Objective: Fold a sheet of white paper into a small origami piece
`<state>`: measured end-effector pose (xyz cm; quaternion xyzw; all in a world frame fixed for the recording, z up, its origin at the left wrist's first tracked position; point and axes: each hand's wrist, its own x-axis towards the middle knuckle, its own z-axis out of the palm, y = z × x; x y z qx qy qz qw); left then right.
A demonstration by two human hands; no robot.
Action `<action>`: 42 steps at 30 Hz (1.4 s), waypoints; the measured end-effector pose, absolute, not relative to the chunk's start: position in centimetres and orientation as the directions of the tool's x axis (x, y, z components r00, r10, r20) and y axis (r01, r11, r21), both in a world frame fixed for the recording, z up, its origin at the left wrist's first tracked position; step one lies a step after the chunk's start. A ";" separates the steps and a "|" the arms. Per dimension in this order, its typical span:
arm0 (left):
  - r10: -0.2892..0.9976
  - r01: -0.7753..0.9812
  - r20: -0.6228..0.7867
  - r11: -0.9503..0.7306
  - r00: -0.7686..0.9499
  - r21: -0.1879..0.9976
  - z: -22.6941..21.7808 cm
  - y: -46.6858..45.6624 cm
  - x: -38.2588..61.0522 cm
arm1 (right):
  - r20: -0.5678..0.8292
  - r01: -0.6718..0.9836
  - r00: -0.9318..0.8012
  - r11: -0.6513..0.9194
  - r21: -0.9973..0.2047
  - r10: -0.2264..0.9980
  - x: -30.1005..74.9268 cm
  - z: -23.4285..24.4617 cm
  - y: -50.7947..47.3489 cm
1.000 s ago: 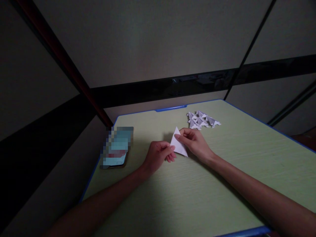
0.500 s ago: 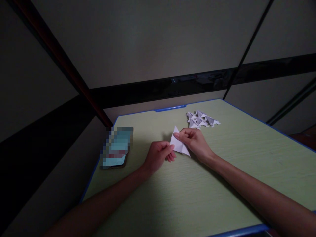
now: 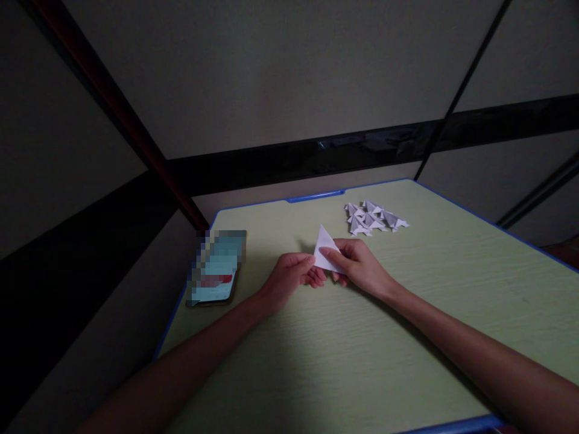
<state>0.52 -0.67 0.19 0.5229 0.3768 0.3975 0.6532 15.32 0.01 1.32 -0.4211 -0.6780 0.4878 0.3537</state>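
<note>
A small white sheet of folded paper (image 3: 322,240), triangular with its tip pointing away from me, is held between my two hands above the table. My left hand (image 3: 292,272) pinches its lower left corner between thumb and forefinger, the other fingers curled beneath. On the right side, my right hand (image 3: 359,265) grips the paper with its thumb lying across the front face and its fingers behind. Beyond my right hand, several white folded-paper figures (image 3: 373,218) sit close together on the table.
The pale green table (image 3: 280,361) has a blue edge and a blue strip (image 3: 316,196) at its far side. A phone (image 3: 219,268) with a lit screen, partly blurred, lies at the left. Behind the table stands a panelled wall (image 3: 289,78) with a glossy black band.
The flap at the paper's lower right no longer sticks out, and the outline is now a neat triangle. My right thumb has slid lower across it. The view has shifted slightly.
</note>
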 end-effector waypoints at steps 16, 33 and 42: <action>0.930 0.047 -0.020 0.003 0.367 0.999 0.5 -0.8 0.6 | 0.084 0.220 -0.405 0.186 -0.958 0.910 15.1 1.2 -0.2; 0.995 0.074 0.065 -0.070 0.075 0.995 0.8 -1.4 1.0 | 0.032 0.186 -0.268 0.084 -0.979 0.963 14.9 1.6 -0.1; 0.992 0.054 0.122 -0.121 -0.023 0.991 0.8 -1.2 0.7 | 0.026 0.194 -0.283 0.084 -0.977 0.959 15.3 1.8 0.4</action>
